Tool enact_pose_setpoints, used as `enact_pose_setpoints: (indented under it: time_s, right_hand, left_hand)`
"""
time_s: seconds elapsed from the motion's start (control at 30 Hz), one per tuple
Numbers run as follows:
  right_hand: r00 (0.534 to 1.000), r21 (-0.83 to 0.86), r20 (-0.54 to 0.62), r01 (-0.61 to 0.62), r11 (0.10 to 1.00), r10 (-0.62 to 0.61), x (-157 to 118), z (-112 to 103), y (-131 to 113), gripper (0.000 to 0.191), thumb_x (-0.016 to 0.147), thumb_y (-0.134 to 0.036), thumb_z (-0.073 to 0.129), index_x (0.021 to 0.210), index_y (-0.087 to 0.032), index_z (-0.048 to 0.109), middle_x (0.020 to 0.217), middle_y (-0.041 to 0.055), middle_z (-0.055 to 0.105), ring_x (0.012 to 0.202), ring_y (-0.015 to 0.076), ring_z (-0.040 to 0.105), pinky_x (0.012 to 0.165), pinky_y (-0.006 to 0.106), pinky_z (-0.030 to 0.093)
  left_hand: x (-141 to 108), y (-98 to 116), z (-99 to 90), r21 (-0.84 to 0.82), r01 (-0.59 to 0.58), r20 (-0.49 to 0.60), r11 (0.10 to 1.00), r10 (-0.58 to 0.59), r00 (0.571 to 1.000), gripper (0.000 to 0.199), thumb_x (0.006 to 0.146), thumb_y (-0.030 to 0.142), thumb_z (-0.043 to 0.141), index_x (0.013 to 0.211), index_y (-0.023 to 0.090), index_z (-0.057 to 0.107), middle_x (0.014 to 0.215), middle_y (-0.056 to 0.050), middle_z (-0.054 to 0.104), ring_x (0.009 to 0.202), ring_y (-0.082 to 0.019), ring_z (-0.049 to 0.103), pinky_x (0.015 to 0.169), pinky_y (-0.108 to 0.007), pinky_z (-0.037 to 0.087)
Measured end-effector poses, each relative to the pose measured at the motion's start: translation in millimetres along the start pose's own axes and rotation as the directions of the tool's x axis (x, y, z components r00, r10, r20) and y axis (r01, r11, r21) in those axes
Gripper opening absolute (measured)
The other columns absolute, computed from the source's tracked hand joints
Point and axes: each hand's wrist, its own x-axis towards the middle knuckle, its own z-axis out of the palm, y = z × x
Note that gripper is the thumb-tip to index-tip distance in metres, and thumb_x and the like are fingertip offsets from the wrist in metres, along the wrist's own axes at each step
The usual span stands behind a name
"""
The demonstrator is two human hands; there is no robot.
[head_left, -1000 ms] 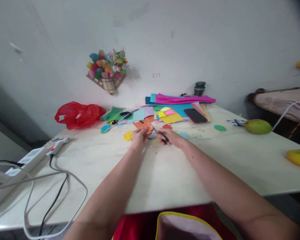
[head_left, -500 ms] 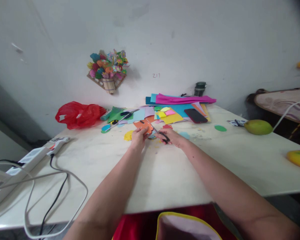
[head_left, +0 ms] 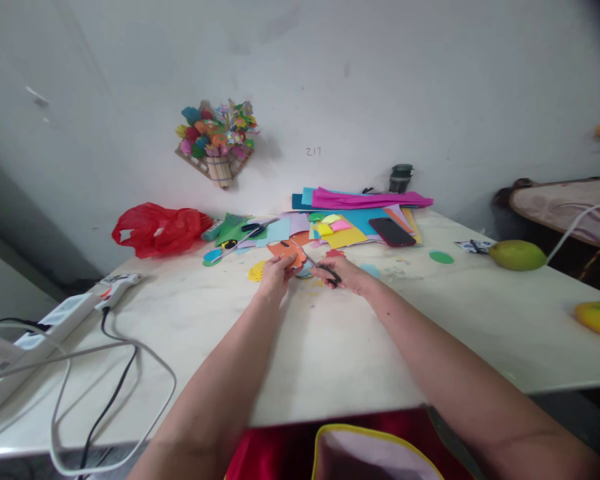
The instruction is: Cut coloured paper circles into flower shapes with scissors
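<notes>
An orange paper piece (head_left: 287,251) is pinched in my left hand (head_left: 277,272) over the middle of the white table. My right hand (head_left: 341,273) grips a pair of scissors (head_left: 330,272) by its dark handles, and the blades point up and left at the right edge of the orange paper. Yellow paper cutouts (head_left: 257,271) lie just left of my left hand. Beyond my right hand is a small red paper piece (head_left: 335,253), with a pale blue one (head_left: 369,270) to its right. Small paper scraps are scattered around my hands.
Colored sheets (head_left: 353,230) and a dark phone (head_left: 392,231) lie toward the wall. Another pair of scissors (head_left: 254,229) rests near a red plastic bag (head_left: 161,229). Power strips (head_left: 63,320) and cables are at left, a green-yellow fruit (head_left: 517,255) at right.
The view has shifted very slightly. Both hands keep almost the same place, holding the orange paper and the scissors.
</notes>
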Motion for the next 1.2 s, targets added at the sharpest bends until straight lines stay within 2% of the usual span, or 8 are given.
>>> enact_pose_setpoints:
  time_s: [0.37, 0.77, 1.2]
  right_hand:
    - [1.000, 0.007, 0.017, 0.005, 1.000, -0.006, 5, -2, 7, 0.033, 0.062, -0.042, 0.071, 0.070, -0.013, 0.056, 0.051, -0.0050, 0.043, 0.043, 0.0055, 0.039, 0.037, 0.018, 0.031]
    - [1.000, -0.046, -0.006, 0.002, 0.999, -0.002, 6, -2, 8, 0.033, 0.061, -0.039, 0.073, 0.075, -0.012, 0.061, 0.051, -0.0035, 0.047, 0.042, 0.0048, 0.039, 0.036, 0.017, 0.031]
    - [1.000, -0.100, 0.018, 0.008, 0.995, -0.006, 6, -8, 11, 0.033, 0.064, -0.041, 0.071, 0.077, -0.013, 0.062, 0.051, -0.0032, 0.050, 0.040, 0.0045, 0.040, 0.036, 0.017, 0.032]
  left_hand:
    - [3, 4, -3.5, 0.039, 0.007, 0.042, 0.999, -0.009, 0.999, 0.015, 0.061, 0.011, 0.068, 0.075, 0.008, 0.062, 0.073, -0.010, 0.068, 0.066, -0.020, 0.066, 0.062, -0.031, 0.055]
    - [2, 10, -7.6, 0.123, 0.015, 0.121, 0.992, -0.030, 0.992, 0.014, 0.064, 0.012, 0.067, 0.077, 0.007, 0.066, 0.072, -0.010, 0.069, 0.063, -0.018, 0.066, 0.054, -0.025, 0.054]
    - [4, 9, -11.8, 0.138, 0.021, 0.107, 0.990, -0.036, 0.994, 0.016, 0.059, 0.015, 0.071, 0.072, 0.008, 0.065, 0.071, -0.010, 0.069, 0.063, -0.019, 0.066, 0.055, -0.027, 0.053]
